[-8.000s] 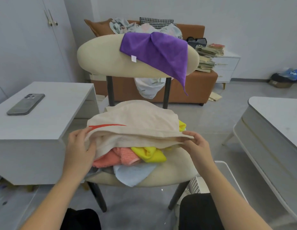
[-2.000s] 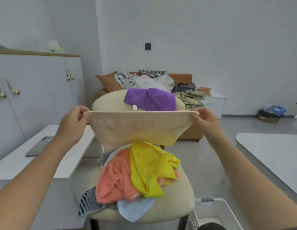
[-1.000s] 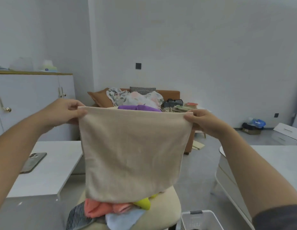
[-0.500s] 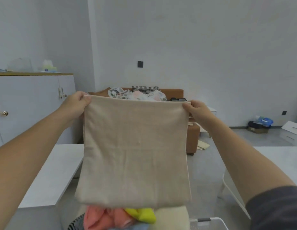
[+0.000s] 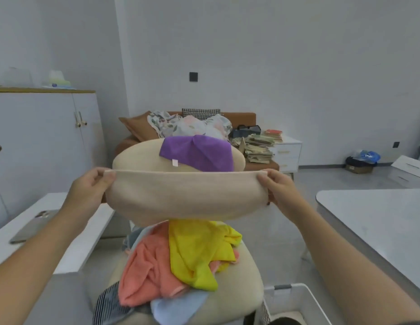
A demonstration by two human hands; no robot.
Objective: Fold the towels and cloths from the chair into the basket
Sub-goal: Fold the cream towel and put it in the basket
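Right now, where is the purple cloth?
In the head view, the purple cloth hangs over the chair's backrest, towards its right end, just behind the beige towel.

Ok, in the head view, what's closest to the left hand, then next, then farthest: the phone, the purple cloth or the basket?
1. Phone: on the table, just below the left hand gripping the towel.
2. Purple cloth: on the chair back, up and right.
3. Basket: on the floor, far right corner.
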